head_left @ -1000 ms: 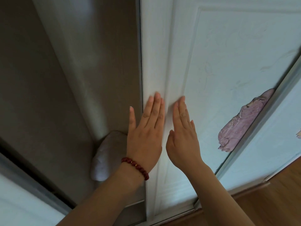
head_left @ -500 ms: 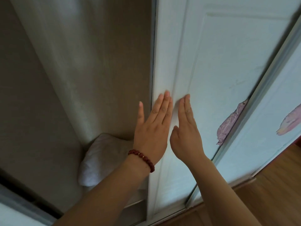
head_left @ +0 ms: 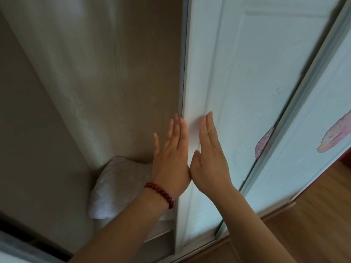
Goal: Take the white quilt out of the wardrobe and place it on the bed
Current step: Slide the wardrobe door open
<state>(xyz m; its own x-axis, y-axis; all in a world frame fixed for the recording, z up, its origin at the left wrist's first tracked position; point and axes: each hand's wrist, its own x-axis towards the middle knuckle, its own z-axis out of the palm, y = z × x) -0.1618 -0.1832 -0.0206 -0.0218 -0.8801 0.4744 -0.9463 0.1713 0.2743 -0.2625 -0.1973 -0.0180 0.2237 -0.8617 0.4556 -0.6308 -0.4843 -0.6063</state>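
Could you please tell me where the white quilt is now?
In the head view, the white quilt sits low on the left in a corner of the wardrobe, left of the left hand by the sliding door.

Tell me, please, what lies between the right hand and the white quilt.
In the head view, the left hand and the sliding door's edge lie there.

Both bare forearms rise from the bottom edge and converge toward the middle of the view. The left hand (head_left: 171, 162) is held flat with its back to the camera, its fingers (head_left: 178, 133) straight and close together, the thumb spread out to the left. The right hand (head_left: 210, 164) stands just beside it in the same way, its own fingers straight and together and the thumb tucked near the palm. The heels of the two hands touch, while the fingertips stand apart. A red bead bracelet (head_left: 159, 194) circles the left wrist.
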